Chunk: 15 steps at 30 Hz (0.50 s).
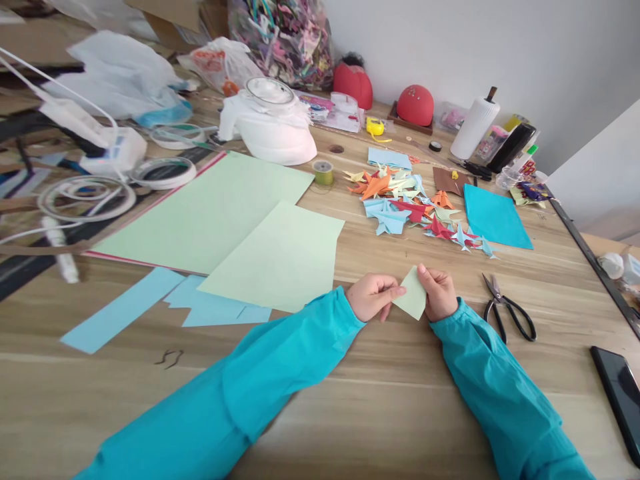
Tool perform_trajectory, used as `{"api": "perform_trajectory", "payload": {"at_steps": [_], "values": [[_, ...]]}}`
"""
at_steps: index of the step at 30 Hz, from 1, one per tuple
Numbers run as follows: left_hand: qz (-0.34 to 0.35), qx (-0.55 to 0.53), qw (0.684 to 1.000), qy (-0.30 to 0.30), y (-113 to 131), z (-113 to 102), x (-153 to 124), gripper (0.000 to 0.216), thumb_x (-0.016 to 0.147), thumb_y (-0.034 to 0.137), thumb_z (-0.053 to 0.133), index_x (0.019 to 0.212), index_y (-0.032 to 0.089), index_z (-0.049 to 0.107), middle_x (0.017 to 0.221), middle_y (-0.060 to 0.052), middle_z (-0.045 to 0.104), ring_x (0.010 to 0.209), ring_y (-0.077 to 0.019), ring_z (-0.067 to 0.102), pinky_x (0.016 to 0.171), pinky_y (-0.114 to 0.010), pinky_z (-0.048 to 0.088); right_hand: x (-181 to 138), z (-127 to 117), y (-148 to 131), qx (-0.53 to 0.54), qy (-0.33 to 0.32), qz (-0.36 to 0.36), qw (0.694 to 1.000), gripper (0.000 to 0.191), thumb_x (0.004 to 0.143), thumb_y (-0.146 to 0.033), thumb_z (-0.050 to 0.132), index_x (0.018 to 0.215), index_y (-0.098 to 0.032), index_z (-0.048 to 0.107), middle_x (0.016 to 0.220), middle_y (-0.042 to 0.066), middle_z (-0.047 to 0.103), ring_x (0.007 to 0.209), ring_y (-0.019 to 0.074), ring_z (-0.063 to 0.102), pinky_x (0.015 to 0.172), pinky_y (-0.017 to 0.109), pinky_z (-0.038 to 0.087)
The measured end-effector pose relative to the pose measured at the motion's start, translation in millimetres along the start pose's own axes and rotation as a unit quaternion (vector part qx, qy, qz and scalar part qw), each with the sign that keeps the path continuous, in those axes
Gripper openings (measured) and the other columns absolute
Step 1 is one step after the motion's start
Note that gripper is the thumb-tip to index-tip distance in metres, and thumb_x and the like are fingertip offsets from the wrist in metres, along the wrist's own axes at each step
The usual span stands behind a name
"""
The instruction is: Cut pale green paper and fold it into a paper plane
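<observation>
Several blue paper pieces (123,312) are lying at left, beside green sheets (270,260); stock seems to be remaining. Our left hand (371,297) is pinching small green paper (413,297) over wooden table (360,427). Beyond, folded paper shapes (411,210) are lying heaped, apparently finished. Small green paper is looking mostly flat; we are judging it unfinished. Our right hand (440,293) is gripping its right edge. Scissors (497,298) are resting beside right sleeve (493,380).

Nothing reads clearly; the dark scrawl (169,359) on the wooden table (360,427) may be digits.
</observation>
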<state>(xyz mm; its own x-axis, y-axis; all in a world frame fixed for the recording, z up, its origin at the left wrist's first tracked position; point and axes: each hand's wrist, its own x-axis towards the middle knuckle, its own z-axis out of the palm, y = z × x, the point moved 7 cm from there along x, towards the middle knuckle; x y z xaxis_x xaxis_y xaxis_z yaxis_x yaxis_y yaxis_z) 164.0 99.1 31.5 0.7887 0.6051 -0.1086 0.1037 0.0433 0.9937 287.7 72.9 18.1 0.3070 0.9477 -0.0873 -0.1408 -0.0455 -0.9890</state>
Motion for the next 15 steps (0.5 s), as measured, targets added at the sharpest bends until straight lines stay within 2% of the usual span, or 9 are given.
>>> {"api": "perform_trajectory", "payload": {"at_steps": [9, 15], "values": [[0.005, -0.044, 0.999, 0.015, 3.7, -0.9, -1.7, 0.038, 0.072, 0.051, 0.061, 0.059, 0.017, 0.05, 0.039, 0.006, 0.05, 0.031, -0.005, 0.039, 0.035, -0.018, 0.027, 0.0, -0.1, -6.0, 0.073, 0.064, 0.032, 0.995, 0.051, 0.053, -0.061, 0.075, 0.042, -0.018, 0.051, 0.037, -0.004, 0.047, 0.034, 0.0076, 0.039, 0.033, 0.022, 0.03], [-0.002, -0.066, 0.998, 0.008, 0.6, -1.1, -0.7, 0.04, 0.072, 0.052, 0.06, 0.059, 0.017, 0.048, 0.038, 0.005, 0.051, 0.03, -0.0049, 0.037, 0.034, -0.017, 0.025, 0.1, 0.8, -7.3, 0.076, 0.062, 0.03, 0.995, 0.051, 0.053, -0.061, 0.075, 0.041, -0.018, 0.05, 0.037, -0.003, 0.047, 0.034, 0.0074, 0.039, 0.033, 0.022, 0.03]]}}
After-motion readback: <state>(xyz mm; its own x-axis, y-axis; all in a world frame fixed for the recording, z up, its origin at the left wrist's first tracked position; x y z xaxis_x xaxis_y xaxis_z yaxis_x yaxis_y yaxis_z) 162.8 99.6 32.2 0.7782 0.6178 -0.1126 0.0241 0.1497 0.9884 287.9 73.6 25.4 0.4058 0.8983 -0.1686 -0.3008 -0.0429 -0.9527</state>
